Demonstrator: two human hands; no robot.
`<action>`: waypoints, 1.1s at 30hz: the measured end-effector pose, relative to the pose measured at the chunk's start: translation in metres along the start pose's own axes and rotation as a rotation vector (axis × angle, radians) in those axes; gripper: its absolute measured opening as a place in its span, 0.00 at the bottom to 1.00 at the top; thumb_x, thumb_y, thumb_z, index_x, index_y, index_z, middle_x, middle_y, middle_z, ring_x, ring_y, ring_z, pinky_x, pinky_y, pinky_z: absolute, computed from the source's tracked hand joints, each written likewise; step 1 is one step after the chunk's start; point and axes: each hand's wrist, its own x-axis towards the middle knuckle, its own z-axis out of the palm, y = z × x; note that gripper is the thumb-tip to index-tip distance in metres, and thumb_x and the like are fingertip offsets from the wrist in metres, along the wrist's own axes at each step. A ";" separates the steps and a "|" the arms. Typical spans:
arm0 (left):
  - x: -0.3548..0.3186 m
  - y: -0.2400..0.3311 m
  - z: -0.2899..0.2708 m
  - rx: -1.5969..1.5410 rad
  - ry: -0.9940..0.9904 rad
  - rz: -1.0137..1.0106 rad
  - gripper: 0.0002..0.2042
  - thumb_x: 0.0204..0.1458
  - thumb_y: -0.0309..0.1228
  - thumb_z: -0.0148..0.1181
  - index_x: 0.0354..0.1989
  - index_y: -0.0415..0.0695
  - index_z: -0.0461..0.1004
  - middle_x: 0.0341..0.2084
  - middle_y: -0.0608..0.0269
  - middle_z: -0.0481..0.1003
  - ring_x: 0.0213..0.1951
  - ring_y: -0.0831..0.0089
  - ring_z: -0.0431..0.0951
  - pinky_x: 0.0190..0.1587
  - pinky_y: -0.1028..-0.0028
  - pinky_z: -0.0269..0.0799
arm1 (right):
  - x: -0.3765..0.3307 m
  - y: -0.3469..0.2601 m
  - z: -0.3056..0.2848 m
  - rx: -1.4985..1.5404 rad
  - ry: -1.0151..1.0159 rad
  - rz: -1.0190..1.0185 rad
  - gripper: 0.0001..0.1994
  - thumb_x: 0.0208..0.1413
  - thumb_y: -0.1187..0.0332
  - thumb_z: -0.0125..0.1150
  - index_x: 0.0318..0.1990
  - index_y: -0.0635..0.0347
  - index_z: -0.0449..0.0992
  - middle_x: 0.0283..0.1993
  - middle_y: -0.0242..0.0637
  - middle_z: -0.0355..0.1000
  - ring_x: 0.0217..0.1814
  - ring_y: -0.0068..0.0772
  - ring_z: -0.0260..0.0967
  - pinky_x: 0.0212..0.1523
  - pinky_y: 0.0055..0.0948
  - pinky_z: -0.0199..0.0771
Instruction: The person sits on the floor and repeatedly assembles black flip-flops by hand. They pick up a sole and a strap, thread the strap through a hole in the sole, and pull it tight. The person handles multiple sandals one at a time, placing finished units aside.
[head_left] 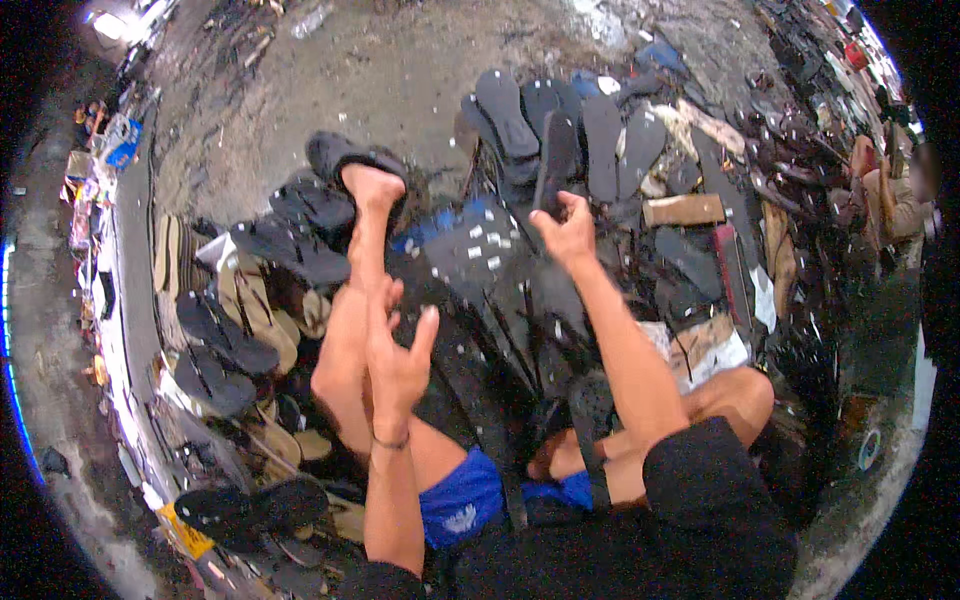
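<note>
My right hand (568,232) reaches forward with thumb and fingers closed on the near end of a dark shoe sole (558,150), which tilts up among other soles. Beside it lie several flat grey and black soles (602,145), some in a stack (502,115). My left hand (402,355) hangs in front of my left shin, thumb raised and fingers apart, holding nothing. Between my legs spreads a dark surface dotted with small white pieces (485,243). My left foot wears a black sandal (335,153).
Black and tan sandals (255,290) crowd the left side. A wooden block (683,209) lies to the right, near a long red-edged strip (730,270) and a pile of dark straps (800,190). Bare, dirty concrete floor (400,60) stretches ahead.
</note>
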 end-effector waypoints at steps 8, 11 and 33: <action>-0.066 -0.003 -0.082 0.014 0.336 -0.060 0.37 0.56 0.29 0.65 0.70 0.32 0.50 0.61 0.44 0.66 0.59 0.59 0.69 0.63 0.64 0.64 | -0.163 -0.001 -0.017 -0.323 -0.761 -0.402 0.34 0.46 0.60 0.74 0.61 0.62 0.70 0.60 0.51 0.70 0.64 0.55 0.65 0.65 0.43 0.66; -0.159 -0.007 -0.105 0.013 0.124 -0.259 0.41 0.54 0.30 0.68 0.72 0.36 0.49 0.61 0.43 0.65 0.61 0.57 0.67 0.64 0.62 0.63 | -0.137 0.057 -0.049 -0.884 -0.528 -0.102 0.20 0.51 0.62 0.68 0.47 0.66 0.77 0.49 0.53 0.77 0.53 0.56 0.74 0.56 0.46 0.74; -0.101 0.004 0.000 0.009 -0.053 0.121 0.13 0.58 0.29 0.63 0.50 0.37 0.78 0.44 0.52 0.79 0.42 0.66 0.80 0.38 0.71 0.78 | -0.158 0.018 0.009 -0.115 -0.492 0.060 0.12 0.56 0.66 0.68 0.42 0.66 0.80 0.36 0.37 0.80 0.37 0.33 0.77 0.41 0.34 0.76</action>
